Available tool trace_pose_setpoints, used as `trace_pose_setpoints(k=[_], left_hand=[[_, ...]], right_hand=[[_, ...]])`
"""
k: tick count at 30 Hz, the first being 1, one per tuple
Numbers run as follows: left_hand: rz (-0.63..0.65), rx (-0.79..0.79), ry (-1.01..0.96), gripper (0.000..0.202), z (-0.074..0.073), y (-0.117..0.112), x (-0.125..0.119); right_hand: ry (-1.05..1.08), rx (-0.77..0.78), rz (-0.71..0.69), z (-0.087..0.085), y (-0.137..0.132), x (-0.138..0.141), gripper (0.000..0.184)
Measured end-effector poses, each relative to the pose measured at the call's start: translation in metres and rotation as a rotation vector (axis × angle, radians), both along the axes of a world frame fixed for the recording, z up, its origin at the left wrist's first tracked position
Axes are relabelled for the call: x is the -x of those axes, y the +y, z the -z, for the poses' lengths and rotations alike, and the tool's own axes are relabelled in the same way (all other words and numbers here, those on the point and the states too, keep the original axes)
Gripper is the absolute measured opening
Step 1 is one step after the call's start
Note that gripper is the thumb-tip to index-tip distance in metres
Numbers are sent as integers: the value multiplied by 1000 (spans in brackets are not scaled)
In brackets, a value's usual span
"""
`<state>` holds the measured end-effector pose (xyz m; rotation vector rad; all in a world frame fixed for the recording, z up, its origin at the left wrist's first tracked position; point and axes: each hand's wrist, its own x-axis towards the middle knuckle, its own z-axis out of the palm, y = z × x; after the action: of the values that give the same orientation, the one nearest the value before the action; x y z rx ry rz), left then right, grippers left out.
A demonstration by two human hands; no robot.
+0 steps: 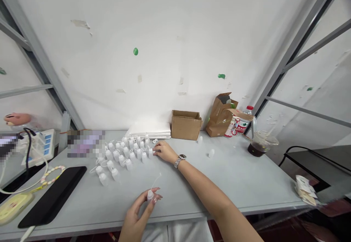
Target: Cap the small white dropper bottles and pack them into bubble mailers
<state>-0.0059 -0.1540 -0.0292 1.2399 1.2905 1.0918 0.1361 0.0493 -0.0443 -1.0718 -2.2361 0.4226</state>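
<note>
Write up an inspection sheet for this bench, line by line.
surface: grey table, pale and flat.
job's things: small white bottles clustered mid-table; one small bottle held near the front edge.
clutter: cardboard box, paper bag, cup of dark drink, black pad.
hands: left hand grips the small bottle; right hand touches the cluster's edge.
cables: black cable at the power strip, far left.
surroundings: white wall, grey metal frame.

The right half of the table (241, 183) is mostly bare; only two loose bottles (211, 153) stand there. On the left, the bottle group (123, 154) and a black pad (52, 194) take up the surface. Along the wall, a box (185, 125), a bag (221, 116) and a cup (259, 145) stand in the way.
</note>
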Motion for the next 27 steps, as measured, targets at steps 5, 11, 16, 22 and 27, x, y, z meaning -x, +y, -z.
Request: trace_pose_setpoints(k=[5, 11, 16, 22, 27], left_hand=[[-95, -23, -109, 46, 4, 0, -2], [-205, -146, -49, 49, 11, 28, 2], [-136, -194, 30, 54, 5, 41, -8], [-4, -139, -140, 40, -10, 29, -24], [70, -127, -172, 41, -18, 25, -18]], right_hand=[[159, 20, 118, -8, -5, -7, 12], [388, 43, 287, -41, -57, -41, 27], [578, 128, 277, -60, -133, -47, 24], [499, 182, 193, -54, -168, -37, 14], [427, 123, 43, -53, -169, -42, 10]])
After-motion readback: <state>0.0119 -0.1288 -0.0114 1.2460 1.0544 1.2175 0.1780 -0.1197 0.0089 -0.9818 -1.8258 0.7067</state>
